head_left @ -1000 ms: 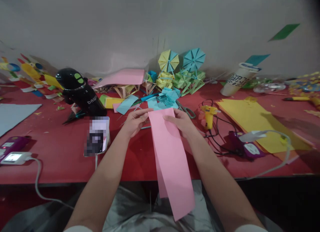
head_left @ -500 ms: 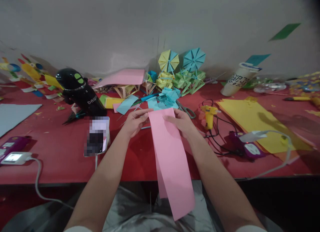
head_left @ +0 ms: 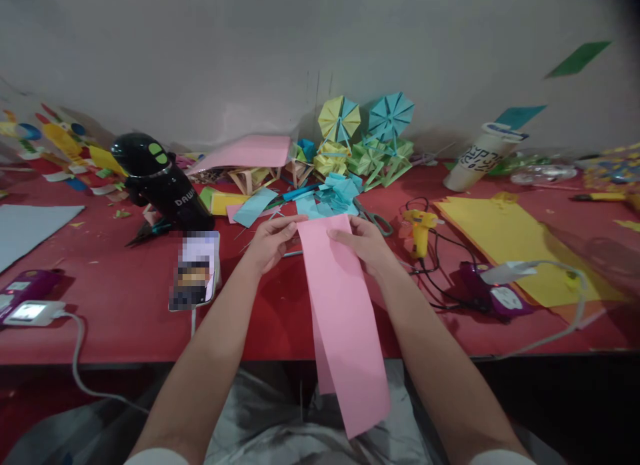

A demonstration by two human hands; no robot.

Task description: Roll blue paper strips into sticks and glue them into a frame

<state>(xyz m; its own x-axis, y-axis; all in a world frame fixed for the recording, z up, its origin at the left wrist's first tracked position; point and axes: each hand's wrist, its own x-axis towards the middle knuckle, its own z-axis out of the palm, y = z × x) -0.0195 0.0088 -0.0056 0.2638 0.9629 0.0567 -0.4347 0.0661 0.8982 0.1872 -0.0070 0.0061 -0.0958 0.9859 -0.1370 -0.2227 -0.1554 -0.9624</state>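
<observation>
A long sheet of pink paper (head_left: 347, 318), folded over at its top, hangs from my two hands past the table's front edge toward my lap. My left hand (head_left: 271, 243) pinches its upper left corner between thumb and fingers. On the upper right, my right hand (head_left: 367, 243) grips it with the thumb lying on the front face and the fingers behind. The two layers spread apart lower down. Just beyond the fold lie blue paper pieces (head_left: 337, 193) and scissors (head_left: 376, 218), partly hidden by my right hand.
On the red table (head_left: 270, 331) a phone (head_left: 197, 271) and black bottle (head_left: 163, 185) stand left. A yellow glue gun (head_left: 420, 231), purple power strip (head_left: 493, 295), yellow paper sheets (head_left: 525, 251) and a cup (head_left: 480, 158) are right. Folded paper ornaments (head_left: 390, 118) sit behind.
Both hands keep the same hold on the pink paper, which hangs almost unchanged. The view has shifted very slightly, and the picture on the phone screen differs.
</observation>
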